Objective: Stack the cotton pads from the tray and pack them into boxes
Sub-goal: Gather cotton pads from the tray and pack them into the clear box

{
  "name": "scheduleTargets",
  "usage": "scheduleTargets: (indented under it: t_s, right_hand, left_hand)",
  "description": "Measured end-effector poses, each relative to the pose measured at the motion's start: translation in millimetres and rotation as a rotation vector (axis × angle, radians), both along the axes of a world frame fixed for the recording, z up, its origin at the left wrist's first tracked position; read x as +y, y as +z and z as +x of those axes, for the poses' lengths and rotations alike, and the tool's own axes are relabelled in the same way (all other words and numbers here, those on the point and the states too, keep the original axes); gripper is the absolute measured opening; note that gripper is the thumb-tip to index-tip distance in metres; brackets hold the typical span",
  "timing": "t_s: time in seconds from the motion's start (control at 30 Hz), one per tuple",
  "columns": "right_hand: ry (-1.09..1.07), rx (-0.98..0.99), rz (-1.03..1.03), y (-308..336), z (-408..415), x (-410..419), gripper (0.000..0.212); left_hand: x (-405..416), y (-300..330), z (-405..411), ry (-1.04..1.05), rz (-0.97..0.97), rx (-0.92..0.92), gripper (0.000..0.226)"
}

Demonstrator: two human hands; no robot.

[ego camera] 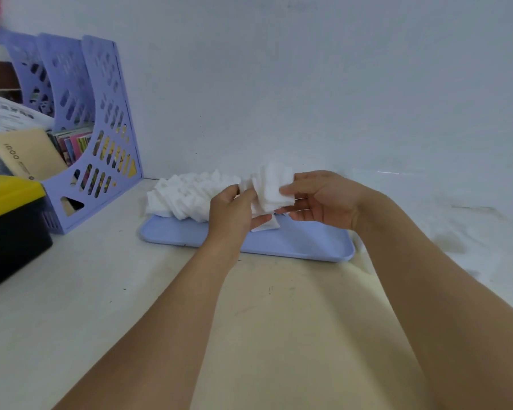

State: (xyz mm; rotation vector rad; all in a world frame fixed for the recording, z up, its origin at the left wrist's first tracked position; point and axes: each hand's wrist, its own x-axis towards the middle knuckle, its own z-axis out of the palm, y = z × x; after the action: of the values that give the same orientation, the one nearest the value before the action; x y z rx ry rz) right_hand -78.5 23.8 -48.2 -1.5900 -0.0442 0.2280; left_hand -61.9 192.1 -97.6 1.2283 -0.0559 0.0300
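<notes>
Both hands — left hand and right hand — pinched a small stack of cotton pads above the blue tray.

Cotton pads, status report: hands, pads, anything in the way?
Both hands, left and right, hold a small stack. Loose pile remains on tray. No box identifiable.

A: One view only, worn on the person's head, looking forward and down across the table toward the wall.

B: Close in, too: both forearms reach out from the bottom edge, and the wide lens bends the file rack at far left.
</notes>
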Motion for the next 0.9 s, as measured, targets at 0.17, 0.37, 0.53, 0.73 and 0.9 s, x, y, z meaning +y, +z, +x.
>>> scheduleTargets:
  t_s: [0.17,0.37,0.53,0.73,0.9]
  right_hand:
    - [-0.036,-0.001,0.009,-1,2,-3,0.04]
    - [-0.058,0.007,0.03,-3,4,-2,0.041]
    - [-0.022,0.026,0.086,-8,6,-3,0.023]
    - [0.026,0.0,0.052,-11,8,-3,0.024]
    - [-0.038,0.002,0.044,-8,9,-1,0.04]
  left_hand:
    - [-1,0,3,-0.042,-0.083,-0.005,0.014]
    - [-8,1,1,-0.094,-0.127,-0.02,0.018]
    - [-7,3,-2,-0.136,-0.183,0.008,0.023]
    - [-7,5,-3,-0.146,-0.222,0.045,0.02]
    - [-8,8,-6,-0.173,-0.27,0.09,0.02]
